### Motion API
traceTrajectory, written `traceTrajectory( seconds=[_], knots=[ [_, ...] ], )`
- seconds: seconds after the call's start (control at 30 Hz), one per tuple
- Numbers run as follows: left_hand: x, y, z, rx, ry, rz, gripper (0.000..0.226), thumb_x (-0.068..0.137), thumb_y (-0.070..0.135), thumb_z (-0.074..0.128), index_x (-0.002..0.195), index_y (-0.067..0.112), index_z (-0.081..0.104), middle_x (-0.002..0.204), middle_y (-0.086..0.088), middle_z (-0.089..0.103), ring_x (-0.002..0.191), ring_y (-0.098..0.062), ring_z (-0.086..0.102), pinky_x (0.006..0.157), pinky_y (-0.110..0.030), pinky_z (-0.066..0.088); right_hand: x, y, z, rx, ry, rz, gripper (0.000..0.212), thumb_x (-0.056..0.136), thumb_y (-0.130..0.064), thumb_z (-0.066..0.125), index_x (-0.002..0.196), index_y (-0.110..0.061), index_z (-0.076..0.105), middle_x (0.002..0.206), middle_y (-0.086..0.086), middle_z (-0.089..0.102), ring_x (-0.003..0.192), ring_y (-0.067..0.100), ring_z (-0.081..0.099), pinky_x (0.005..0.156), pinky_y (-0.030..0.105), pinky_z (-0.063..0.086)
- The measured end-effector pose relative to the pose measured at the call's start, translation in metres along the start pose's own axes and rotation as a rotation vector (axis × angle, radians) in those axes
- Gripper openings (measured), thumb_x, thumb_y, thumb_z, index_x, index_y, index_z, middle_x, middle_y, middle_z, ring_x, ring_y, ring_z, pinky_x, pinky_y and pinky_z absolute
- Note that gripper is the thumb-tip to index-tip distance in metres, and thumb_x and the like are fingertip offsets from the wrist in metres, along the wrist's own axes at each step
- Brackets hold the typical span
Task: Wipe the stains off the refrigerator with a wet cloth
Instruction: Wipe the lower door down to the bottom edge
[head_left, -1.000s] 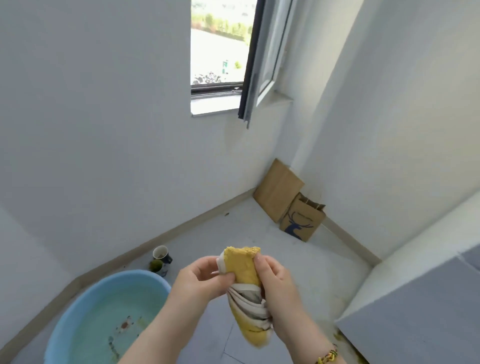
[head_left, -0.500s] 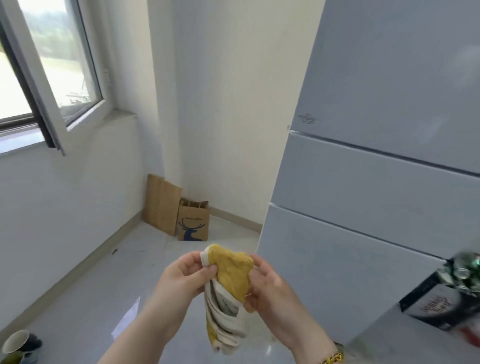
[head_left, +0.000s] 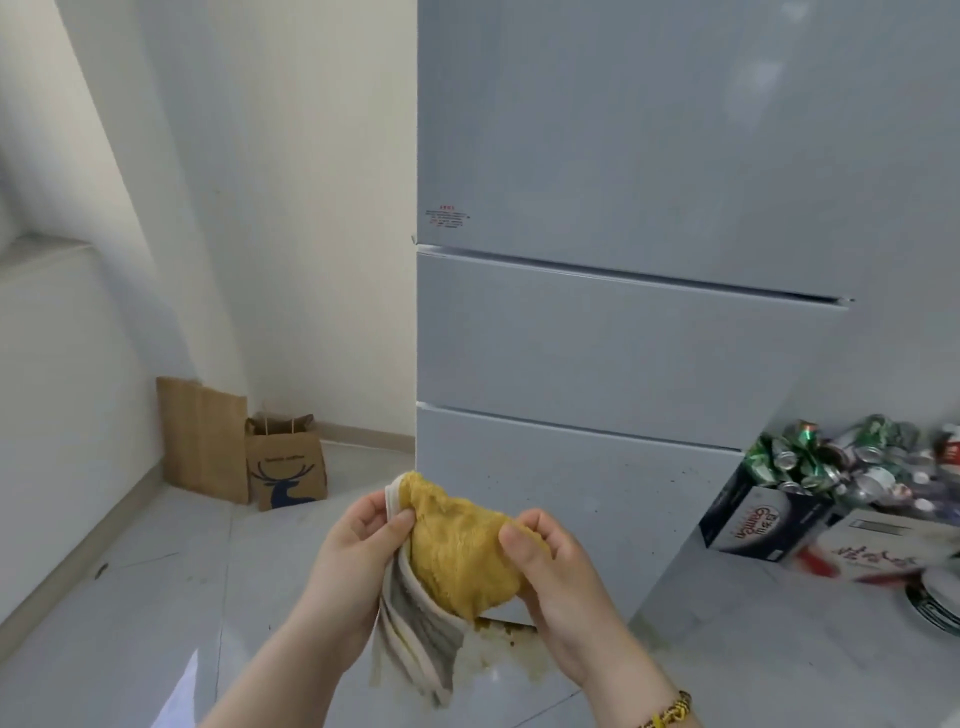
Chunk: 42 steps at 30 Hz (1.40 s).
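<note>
A yellow cloth (head_left: 457, 551) with a grey-striped underside is stretched between both hands in front of me. My left hand (head_left: 358, 556) pinches its left edge and my right hand (head_left: 550, 566) grips its right side. Behind the cloth stands the pale grey refrigerator (head_left: 623, 338), with three door sections. Small dark specks dot its lowest section near the bottom. The hands and cloth are a short way from the fridge front and do not touch it.
Two brown paper bags (head_left: 260, 452) lean in the corner left of the fridge. A box of crushed cans (head_left: 810, 483) and other cartons sit on the floor at right. Yellowish stains (head_left: 498, 649) mark the floor by the fridge's base.
My view has swung right from the window and blue basin to face the refrigerator. The hands have spread the bunched cloth wider between them.
</note>
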<state>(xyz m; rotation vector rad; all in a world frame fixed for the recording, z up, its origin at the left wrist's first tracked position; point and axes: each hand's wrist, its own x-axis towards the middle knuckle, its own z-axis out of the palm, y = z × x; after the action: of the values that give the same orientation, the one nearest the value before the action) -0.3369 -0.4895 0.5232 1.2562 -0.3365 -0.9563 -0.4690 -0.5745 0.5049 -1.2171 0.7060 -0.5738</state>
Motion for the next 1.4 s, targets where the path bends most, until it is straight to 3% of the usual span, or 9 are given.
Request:
traceTrajectory(
  seconds=[0.17, 0.33, 0.53, 0.63, 0.83, 1.0, 1.13, 1.23, 1.4],
  knots=[
    [0.028, 0.007, 0.005, 0.022, -0.068, -0.013, 0.014, 0.090, 0.007, 0.050, 0.092, 0.012, 0.061, 0.072, -0.004, 0.070, 0.072, -0.022, 0.066, 0.058, -0.032, 0.056, 0.008, 0.001, -0.010, -0.107, -0.216, 0.127, 0.053, 0.054, -0.026, 0.074, 0.105, -0.019, 0.062, 0.097, -0.002, 0.071, 0.094, 0.016, 0.066, 0.077, 0.026, 0.052],
    [0.078, 0.029, -0.015, 0.147, -0.168, 0.025, 0.020, 0.086, -0.002, 0.052, 0.097, 0.012, 0.061, 0.083, -0.003, 0.071, 0.078, -0.019, 0.066, 0.068, -0.030, 0.056, 0.040, -0.008, -0.003, -0.066, 0.116, 0.019, 0.005, 0.084, -0.015, 0.064, 0.086, -0.019, 0.068, 0.090, -0.001, 0.073, 0.089, 0.015, 0.068, 0.079, 0.028, 0.055],
    [0.130, 0.032, -0.010, 0.549, -0.026, 0.212, 0.023, 0.090, 0.011, 0.052, 0.111, 0.021, 0.053, 0.106, 0.001, 0.055, 0.095, -0.013, 0.052, 0.078, -0.021, 0.036, 0.082, -0.025, 0.023, -0.158, 0.265, -0.075, 0.014, 0.090, -0.016, 0.053, 0.088, -0.028, 0.061, 0.091, -0.013, 0.066, 0.088, 0.000, 0.061, 0.070, 0.013, 0.051],
    [0.136, 0.029, 0.004, 0.561, -0.258, 0.164, 0.015, 0.090, 0.021, 0.052, 0.104, 0.023, 0.057, 0.099, 0.012, 0.061, 0.088, 0.003, 0.055, 0.066, -0.006, 0.042, 0.098, -0.028, 0.024, -0.184, 0.335, -0.133, 0.018, 0.090, -0.017, 0.055, 0.083, -0.032, 0.061, 0.081, -0.018, 0.067, 0.079, -0.005, 0.062, 0.066, 0.009, 0.049],
    [0.161, 0.015, -0.004, 0.392, -0.768, -0.095, 0.054, 0.062, 0.032, 0.076, 0.112, 0.028, 0.056, 0.107, 0.009, 0.069, 0.104, -0.006, 0.062, 0.084, -0.021, 0.050, 0.114, -0.034, 0.028, -0.080, 0.404, -0.180, 0.020, 0.088, -0.008, 0.056, 0.076, -0.021, 0.065, 0.070, -0.010, 0.071, 0.072, 0.005, 0.067, 0.062, 0.017, 0.052],
    [0.192, 0.018, -0.017, 0.648, -0.710, 0.064, 0.045, 0.074, 0.014, 0.065, 0.106, 0.043, 0.051, 0.126, 0.021, 0.048, 0.127, -0.001, 0.037, 0.105, -0.021, 0.028, 0.123, -0.038, 0.019, -0.006, 0.458, -0.209, 0.020, 0.086, -0.004, 0.057, 0.086, -0.024, 0.061, 0.072, -0.015, 0.070, 0.070, -0.004, 0.065, 0.059, 0.012, 0.051],
    [0.194, 0.027, -0.006, 0.423, -0.872, -0.026, 0.079, 0.045, 0.055, 0.080, 0.116, 0.033, 0.053, 0.121, 0.013, 0.060, 0.118, -0.004, 0.051, 0.096, -0.023, 0.039, 0.131, -0.033, 0.027, -0.187, 0.332, -0.192, 0.021, 0.084, -0.012, 0.063, 0.080, -0.032, 0.066, 0.074, -0.019, 0.069, 0.076, -0.002, 0.064, 0.069, 0.013, 0.050],
    [0.194, 0.020, 0.001, 0.198, -0.853, -0.145, 0.097, 0.035, 0.059, 0.083, 0.115, 0.011, 0.055, 0.106, -0.006, 0.069, 0.101, -0.020, 0.065, 0.076, -0.023, 0.051, 0.137, -0.029, 0.034, -0.216, 0.233, -0.174, 0.020, 0.075, -0.024, 0.065, 0.073, -0.043, 0.069, 0.075, -0.019, 0.069, 0.077, -0.003, 0.064, 0.069, 0.013, 0.049],
    [0.197, 0.001, 0.007, 0.074, -0.621, -0.138, 0.061, 0.049, 0.033, 0.082, 0.099, 0.004, 0.064, 0.095, -0.014, 0.071, 0.093, -0.029, 0.066, 0.068, -0.026, 0.053, 0.141, -0.014, 0.031, -0.374, 0.559, -0.168, 0.026, 0.078, -0.019, 0.070, 0.082, -0.036, 0.050, 0.079, -0.011, 0.065, 0.074, -0.001, 0.060, 0.063, 0.009, 0.045]
  ],
)
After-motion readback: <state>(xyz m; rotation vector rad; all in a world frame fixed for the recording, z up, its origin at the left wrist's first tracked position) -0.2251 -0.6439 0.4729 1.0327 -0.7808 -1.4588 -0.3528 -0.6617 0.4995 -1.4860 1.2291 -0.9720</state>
